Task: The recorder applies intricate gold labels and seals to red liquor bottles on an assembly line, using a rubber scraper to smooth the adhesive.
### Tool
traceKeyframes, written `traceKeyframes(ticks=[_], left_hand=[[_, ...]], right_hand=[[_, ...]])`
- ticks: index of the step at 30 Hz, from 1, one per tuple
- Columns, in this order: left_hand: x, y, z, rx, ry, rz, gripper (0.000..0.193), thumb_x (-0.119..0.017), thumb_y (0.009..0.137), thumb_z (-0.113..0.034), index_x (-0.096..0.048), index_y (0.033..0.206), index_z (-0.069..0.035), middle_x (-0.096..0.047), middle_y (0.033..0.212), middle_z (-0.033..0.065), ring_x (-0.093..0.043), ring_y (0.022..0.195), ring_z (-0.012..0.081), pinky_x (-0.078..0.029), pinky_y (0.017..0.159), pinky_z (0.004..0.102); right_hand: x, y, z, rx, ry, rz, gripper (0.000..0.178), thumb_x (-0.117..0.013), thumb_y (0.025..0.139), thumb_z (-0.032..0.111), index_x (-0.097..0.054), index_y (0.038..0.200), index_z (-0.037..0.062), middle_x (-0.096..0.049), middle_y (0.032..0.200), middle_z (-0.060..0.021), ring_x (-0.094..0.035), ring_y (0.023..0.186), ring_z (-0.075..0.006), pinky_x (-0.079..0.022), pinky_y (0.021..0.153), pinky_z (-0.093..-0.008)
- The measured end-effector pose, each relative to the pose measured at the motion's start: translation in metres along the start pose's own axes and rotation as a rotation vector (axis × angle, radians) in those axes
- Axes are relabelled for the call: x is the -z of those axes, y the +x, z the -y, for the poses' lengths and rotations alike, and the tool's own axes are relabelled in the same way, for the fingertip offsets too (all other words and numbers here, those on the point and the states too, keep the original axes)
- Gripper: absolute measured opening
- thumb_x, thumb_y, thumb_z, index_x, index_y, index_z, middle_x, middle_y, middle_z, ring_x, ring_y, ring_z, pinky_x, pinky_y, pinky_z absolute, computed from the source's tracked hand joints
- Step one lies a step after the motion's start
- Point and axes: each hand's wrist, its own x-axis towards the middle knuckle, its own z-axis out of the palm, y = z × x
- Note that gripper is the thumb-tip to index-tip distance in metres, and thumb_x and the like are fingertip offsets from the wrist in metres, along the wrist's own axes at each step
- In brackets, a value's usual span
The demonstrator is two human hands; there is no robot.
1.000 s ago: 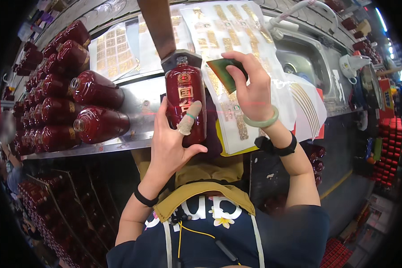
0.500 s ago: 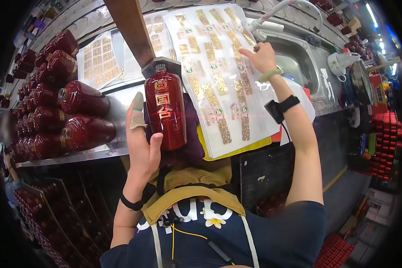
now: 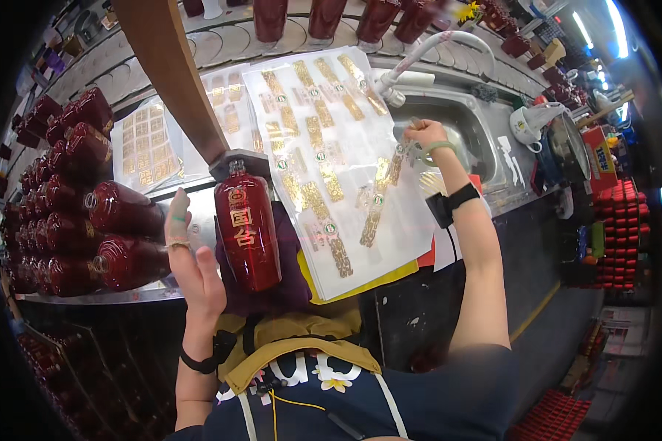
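Note:
My right hand [image 3: 428, 136] is closed in a pinch on the upper end of a gold-patterned decal strip [image 3: 376, 202]. The strip slants across a white sheet [image 3: 408, 213], its upper part raised. More gold strips with small green round marks stay in columns on that sheet. A glossy dark red bottle [image 3: 250, 242] with gold characters lies in front of me, its clear neck against a grey notched block [image 3: 219, 167]. Just left of the bottle, my left hand [image 3: 201, 290] is open, thumb apart, with a pale cover on a finger.
Many red bottles [image 3: 129, 209] are stacked at the left. A wooden post [image 3: 169, 73] rises from the block. Another gold label sheet [image 3: 147, 147] lies behind. At the right are a steel sink [image 3: 485, 151] and white faucet [image 3: 419, 55]; a bottle conveyor [image 3: 228, 33] runs along the back.
My right hand has closed on a gold strip, which now slants off its column. My left hand has moved away from the bottle's side. The view has shifted, showing bottles at the back.

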Motion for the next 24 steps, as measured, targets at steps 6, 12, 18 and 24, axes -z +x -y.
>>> traceKeyframes(ticks=[6,12,18,24], left_hand=[[0.0,0.019,-0.014,-0.116,-0.021,0.006,0.053,-0.044,0.108,-0.027,-0.041,0.15,0.006,-0.047,0.152,0.02,-0.046,0.14,0.0299,-0.033,0.119,0.0437],[-0.049,0.035,-0.086,-0.345,-0.062,0.698,0.064,-0.07,0.092,-0.022,-0.046,0.141,0.01,-0.047,0.147,0.0286,-0.045,0.137,0.0457,-0.037,0.115,0.0487],[-0.153,0.056,-0.086,-0.497,0.456,1.257,0.068,-0.064,0.096,-0.04,-0.05,0.139,0.011,-0.028,0.16,0.0313,-0.03,0.151,0.0389,-0.029,0.121,0.0492],[-0.23,0.072,-0.065,-0.521,0.686,1.292,0.068,-0.063,0.093,-0.038,-0.052,0.142,0.008,-0.021,0.165,0.0282,-0.02,0.156,0.0345,-0.022,0.123,0.0546]], right_hand=[[0.036,-0.076,0.094,0.383,-0.123,-0.127,0.024,-0.075,0.082,0.023,-0.072,0.094,0.0022,-0.073,0.085,-0.0165,-0.071,0.083,-0.0336,-0.054,0.077,-0.038],[0.048,-0.085,0.111,0.406,-0.112,-0.099,0.024,-0.077,0.086,0.022,-0.075,0.103,0.0046,-0.077,0.095,-0.0142,-0.075,0.09,-0.0277,-0.056,0.083,-0.036],[0.041,-0.099,0.12,0.399,-0.057,-0.071,0.025,-0.076,0.086,0.02,-0.075,0.106,0.0049,-0.077,0.097,-0.0137,-0.073,0.085,-0.0266,-0.055,0.082,-0.0361],[0.043,-0.109,0.122,0.417,-0.012,-0.073,0.024,-0.075,0.085,0.017,-0.075,0.105,0.0033,-0.077,0.094,-0.0146,-0.074,0.084,-0.0259,-0.056,0.08,-0.0351]])
